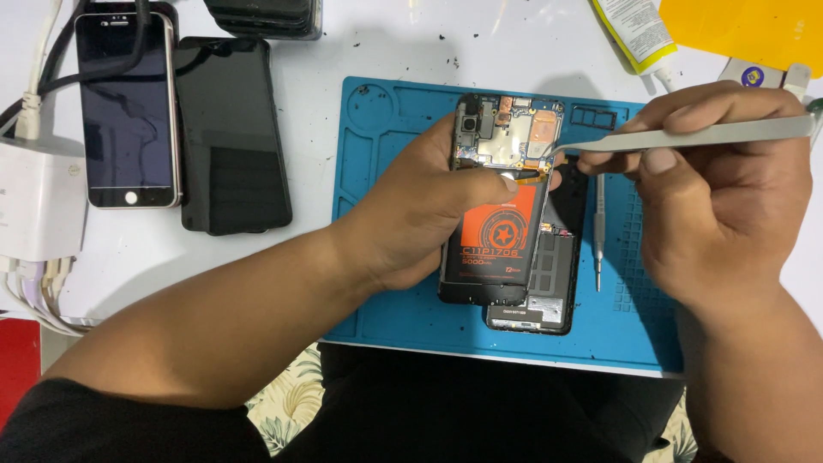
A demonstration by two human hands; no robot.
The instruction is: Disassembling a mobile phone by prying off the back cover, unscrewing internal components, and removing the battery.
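Here right hand (pixel 720 197) pinches tweezers (pixel 686 137).

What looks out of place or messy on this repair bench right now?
Dark specks litter the white table above the blue mat. The opened phone lies stacked over another device, slightly askew. White cables bunch at the table's left edge.

Matt metal tweezers (pixel 686 137), blue rubbery matt mat (pixel 394 283), glossy glass phones (pixel 129 111)

Blue mat (pixel 390 283), orange-and-black battery (pixel 501 231), silver tweezers (pixel 703 135), yellow sheet (pixel 746 30), white table (pixel 257 266).
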